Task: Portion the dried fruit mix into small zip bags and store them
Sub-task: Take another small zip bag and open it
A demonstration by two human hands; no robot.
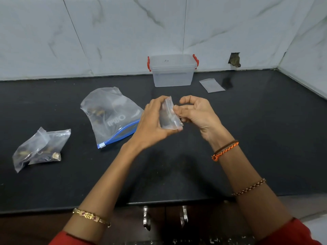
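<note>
Being held up above the dark surface (247, 138) is a small zip bag (169, 115), clear and crinkled, with a dark clump of dried fruit showing through its lower part. It is being gripped by the left hand (153, 123): the fingers are being curled round its far side while the thumb is being pressed along its lower edge. The bag's near edge is being pinched by the right hand (196, 111), whose thumb and forefinger tips are being brought together on the plastic, the other fingers (187, 99) being kept loosely curled above it.

To the left, a large zip bag (110, 115) of thin, glossy plastic is being left lying flat on the surface, its blue zip strip turned toward the person and a dark remnant of fruit mix visible inside. Further left, two filled small bags (40, 147) are being left overlapping, lumpy with brown and golden pieces. At the back, touching the marble-patterned wall tiles (106, 32), a translucent rectangular storage box (172, 71) with red clips is being kept lidded. Just right of it, one flat empty small bag (211, 85) is lying on the matte black surface. Beaded and braided bracelets are being worn on both wrists.
</note>
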